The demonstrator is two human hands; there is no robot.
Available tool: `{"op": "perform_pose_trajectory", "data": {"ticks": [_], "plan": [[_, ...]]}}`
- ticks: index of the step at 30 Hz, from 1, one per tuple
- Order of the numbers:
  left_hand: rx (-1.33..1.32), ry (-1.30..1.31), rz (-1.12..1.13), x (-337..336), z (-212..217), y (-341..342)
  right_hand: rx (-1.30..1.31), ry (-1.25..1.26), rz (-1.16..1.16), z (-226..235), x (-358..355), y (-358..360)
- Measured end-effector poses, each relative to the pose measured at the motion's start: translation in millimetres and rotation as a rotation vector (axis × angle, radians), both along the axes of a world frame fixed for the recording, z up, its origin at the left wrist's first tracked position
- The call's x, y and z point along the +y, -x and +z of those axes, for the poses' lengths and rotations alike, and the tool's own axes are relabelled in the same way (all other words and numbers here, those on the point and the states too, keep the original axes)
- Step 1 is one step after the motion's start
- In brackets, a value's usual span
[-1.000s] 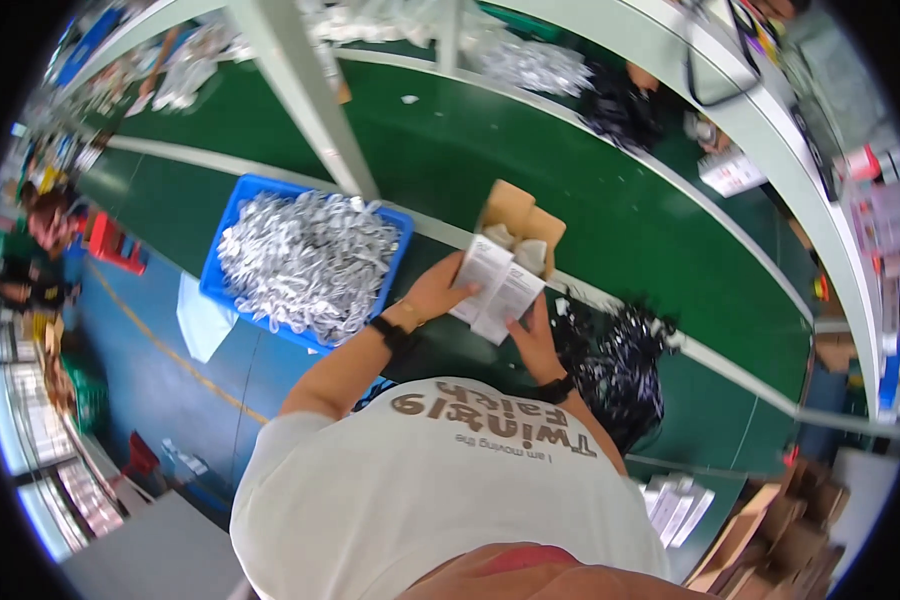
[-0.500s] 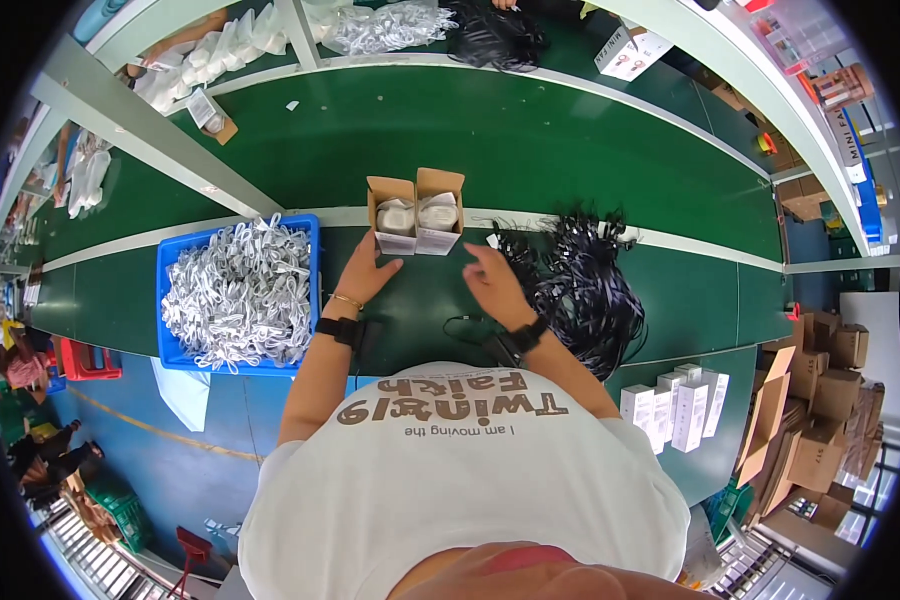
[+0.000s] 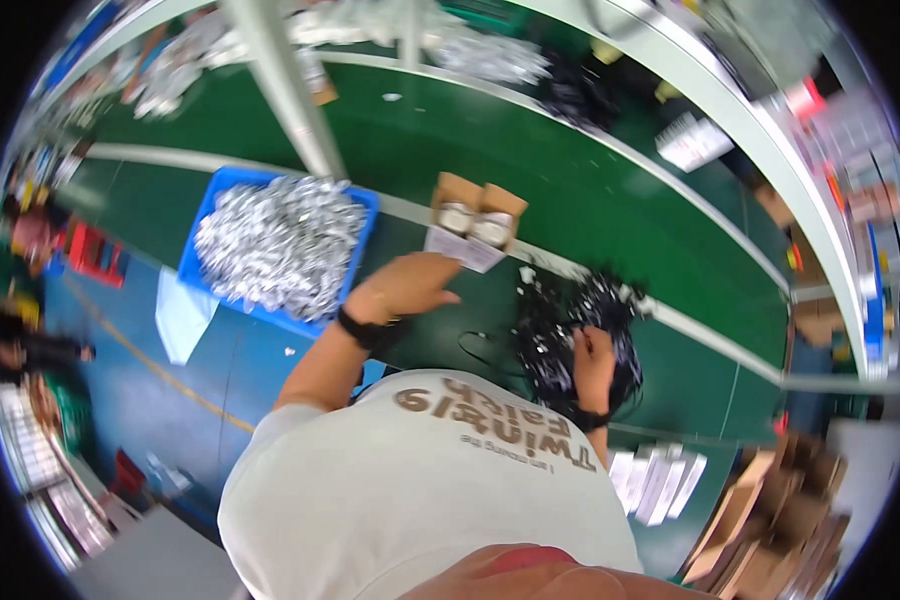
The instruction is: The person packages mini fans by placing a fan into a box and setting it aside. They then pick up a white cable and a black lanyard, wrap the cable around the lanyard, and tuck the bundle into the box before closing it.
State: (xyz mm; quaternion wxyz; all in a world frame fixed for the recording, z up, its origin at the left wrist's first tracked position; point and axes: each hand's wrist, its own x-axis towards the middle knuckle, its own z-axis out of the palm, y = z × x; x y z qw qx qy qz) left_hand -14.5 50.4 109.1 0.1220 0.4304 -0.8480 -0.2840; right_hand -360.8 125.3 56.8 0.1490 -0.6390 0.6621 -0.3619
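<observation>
Two small open cartons (image 3: pixel 466 246) stand side by side at mid-table, brown flaps raised, each with a white rounded item inside. My left hand (image 3: pixel 408 285) is right at their near side, fingers stretched and thumb apart, holding nothing. Whether its fingertips touch the left carton is unclear. Over on the right, my right hand (image 3: pixel 594 362) is at a tangled heap of thin black straps (image 3: pixel 555 365). Its fingers look bent, but blur hides whether a strap is between them. Left of my left hand is a blue bin (image 3: pixel 367 245) heaped with white and grey bundled cables (image 3: pixel 280 245).
Several slim white boxes (image 3: pixel 657 488) stand near the right table edge. A pale post (image 3: pixel 288 95) rises behind the bin. A white rail (image 3: pixel 675 325) runs across the green table. Brown cardboard boxes (image 3: pixel 775 510) are stacked at the far right. Bagged goods (image 3: pixel 490 58) lie beyond.
My right hand has moved from near the cartons to the black straps. My left hand has come off the left carton's side to its near edge. The whole view has turned.
</observation>
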Motion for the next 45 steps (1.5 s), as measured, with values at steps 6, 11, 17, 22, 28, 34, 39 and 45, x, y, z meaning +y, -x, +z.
{"op": "perform_pose_trajectory", "data": {"ticks": [6, 11, 17, 22, 28, 34, 39, 45], "plan": [[0.944, -0.117, -0.251, 13.0, 60.0, 98.4, -0.154, 0.057, 0.492, 140.0, -25.5, -74.1], [1.048, -0.456, -0.385, 20.9, 70.4, 115.7, -0.673, -0.020, 0.675, 221.1, -10.0, -91.6], [1.042, -0.654, -0.304, 16.8, 68.7, 56.5, -0.146, 0.557, 0.447, 236.2, -27.3, -43.3], [0.899, -0.556, -0.182, 22.8, 56.8, 8.6, -0.585, 0.384, 0.539, 217.7, -31.9, -2.6], [0.769, -0.519, -0.051, 34.8, 18.6, -16.9, -1.196, 0.185, 0.159, 136.3, -45.0, -16.7], [0.471, 0.036, 0.125, 38.6, -20.2, -5.1, -0.024, -0.265, 0.151, 74.1, -46.9, -27.0], [0.499, -0.120, 0.088, 41.7, 42.0, 9.0, -0.355, -0.284, 0.620, 73.0, -41.2, -128.3], [0.873, -0.050, 0.234, 20.5, 24.5, -14.5, -0.465, -0.710, 0.748, 103.0, -61.1, -133.3]]}}
